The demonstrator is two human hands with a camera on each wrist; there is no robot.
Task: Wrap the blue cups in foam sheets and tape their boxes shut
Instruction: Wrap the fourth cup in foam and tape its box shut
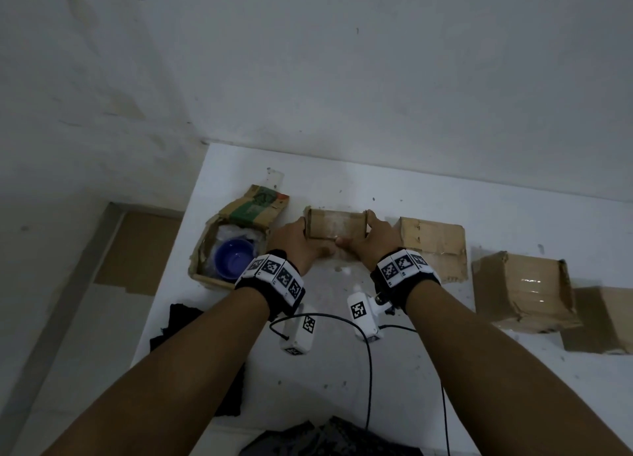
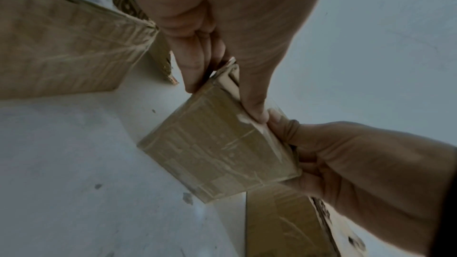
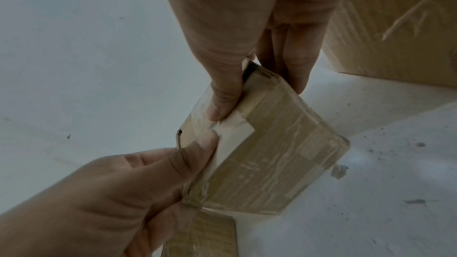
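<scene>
Both hands hold a small brown cardboard box (image 1: 337, 227) a little above the white table (image 1: 325, 370), one hand at each end. My left hand (image 1: 313, 238) grips the left end, my right hand (image 1: 359, 231) the right end. Clear tape shines over the box's side (image 2: 217, 149). The two thumbs meet on its near edge, where a pale strip (image 3: 237, 132) shows. To the left stands an open box (image 1: 205, 246) holding a blue cup (image 1: 234, 257) on crinkled clear sheet (image 1: 236, 231).
Three shut cardboard boxes (image 1: 435, 246) (image 1: 524, 291) (image 1: 603, 318) stand in a row to the right. A black cloth (image 1: 181, 322) lies at the table's left edge. Black cables (image 1: 368, 370) trail from the wrist cameras. A white wall (image 1: 376, 96) bounds the table behind.
</scene>
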